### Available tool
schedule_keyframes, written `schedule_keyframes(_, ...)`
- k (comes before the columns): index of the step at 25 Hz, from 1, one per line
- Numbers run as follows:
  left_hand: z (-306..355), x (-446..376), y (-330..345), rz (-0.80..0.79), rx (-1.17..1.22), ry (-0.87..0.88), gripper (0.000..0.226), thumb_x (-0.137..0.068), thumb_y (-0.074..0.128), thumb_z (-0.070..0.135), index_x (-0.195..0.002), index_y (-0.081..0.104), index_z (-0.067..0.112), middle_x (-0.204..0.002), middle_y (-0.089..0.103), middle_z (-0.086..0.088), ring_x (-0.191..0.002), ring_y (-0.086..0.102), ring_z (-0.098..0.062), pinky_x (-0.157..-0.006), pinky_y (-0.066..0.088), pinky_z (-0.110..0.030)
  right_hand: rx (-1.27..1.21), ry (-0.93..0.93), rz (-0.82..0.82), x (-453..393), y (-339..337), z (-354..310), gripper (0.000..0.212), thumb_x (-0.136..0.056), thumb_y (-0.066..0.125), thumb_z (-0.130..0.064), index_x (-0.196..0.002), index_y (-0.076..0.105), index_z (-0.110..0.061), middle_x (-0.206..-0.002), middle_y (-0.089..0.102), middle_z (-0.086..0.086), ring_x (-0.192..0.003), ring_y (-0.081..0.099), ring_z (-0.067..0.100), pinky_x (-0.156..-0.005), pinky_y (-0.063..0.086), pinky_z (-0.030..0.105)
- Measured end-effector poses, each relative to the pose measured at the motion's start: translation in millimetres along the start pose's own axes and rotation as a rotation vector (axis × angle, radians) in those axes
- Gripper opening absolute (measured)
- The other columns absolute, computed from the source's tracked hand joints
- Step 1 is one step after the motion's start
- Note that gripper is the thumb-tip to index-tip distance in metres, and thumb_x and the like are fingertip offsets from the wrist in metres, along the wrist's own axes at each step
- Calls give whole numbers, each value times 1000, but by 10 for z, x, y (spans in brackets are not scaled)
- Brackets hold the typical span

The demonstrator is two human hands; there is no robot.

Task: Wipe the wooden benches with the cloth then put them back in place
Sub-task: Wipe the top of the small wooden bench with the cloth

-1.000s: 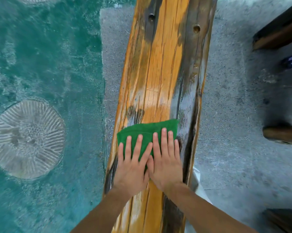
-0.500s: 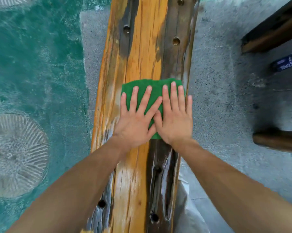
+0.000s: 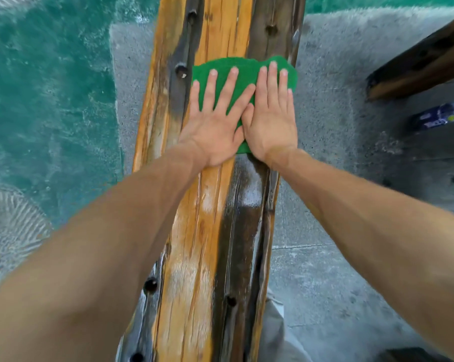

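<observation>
Both hands lie flat, fingers spread wide, pressing down rather than gripping. The left hand [image 3: 213,129] and the right hand [image 3: 270,121] sit side by side, thumbs touching, palms down on the green cloth [image 3: 243,71]. Nearest the camera, the two bare forearms reach forward over the wooden bench [image 3: 194,257], whose near stretch is glossy and wet, orange in the middle with dark streaks toward its right edge and round holes along both sides. Pale trouser fabric [image 3: 273,327] shows just past the bench's right edge. Farther along, the cloth lies spread across the bench top, its right part reaching the bench's right edge, its far edge beyond the fingertips. Grey concrete [image 3: 338,152] lies under the bench, teal painted floor [image 3: 51,100] to the left. At the far right stands another wooden bench [image 3: 416,66], with a blue bottle [image 3: 440,117] beside it.
</observation>
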State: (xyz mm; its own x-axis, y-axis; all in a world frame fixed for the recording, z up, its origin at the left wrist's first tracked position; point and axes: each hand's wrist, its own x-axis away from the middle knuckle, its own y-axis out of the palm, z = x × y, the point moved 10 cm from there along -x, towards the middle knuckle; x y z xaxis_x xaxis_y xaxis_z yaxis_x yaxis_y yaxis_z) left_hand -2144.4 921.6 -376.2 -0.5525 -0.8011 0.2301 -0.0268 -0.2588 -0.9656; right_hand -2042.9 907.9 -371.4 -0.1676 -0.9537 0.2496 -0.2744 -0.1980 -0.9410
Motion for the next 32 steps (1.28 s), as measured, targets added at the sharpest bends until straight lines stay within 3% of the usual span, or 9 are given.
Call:
schedule_keyframes(9, -61, 1971, 402, -49, -11, -12, 72, -93, 25, 46, -160, 13, 23, -168, 0, -18, -152, -2, -50, -120, 5, -67, 144, -94, -75, 1708, 621, -803, 67, -101, 5, -39, -157, -12, -6, -167, -13, 13, -154, -15, 29, -124, -1, 55)
schedule_keyframes(16, -23, 3183, 730, -123, 58, -48, 79, -92, 31, 57, -159, 6, 23, -167, 4, -19, -151, 2, -51, -115, 20, -71, 167, -210, -130, 2809, 1059, -1146, 70, -104, 16, -45, -159, -4, -6, -168, -8, 15, -155, -9, 32, -122, 12, 59)
schedule_keyframes(22, -246, 2699, 656, -92, 87, -75, 85, -92, 34, 61, -159, 2, 21, -167, 4, -19, -151, 5, -52, -116, 19, -71, 125, -266, -71, 2193, 910, -1150, 71, -102, 21, -56, -161, 2, -21, -169, -1, 9, -156, -5, 28, -123, 7, 56)
schedule_keyframes(32, -809, 702, 114, -45, 109, -161, 81, -92, 17, 62, -160, -6, 25, -168, -14, -9, -153, -13, -43, -122, 6, -62, 74, -299, -15, 26, 263, -961, 71, -98, 19, -58, -161, 1, -31, -170, -4, 1, -156, -6, 21, -125, 0, 51)
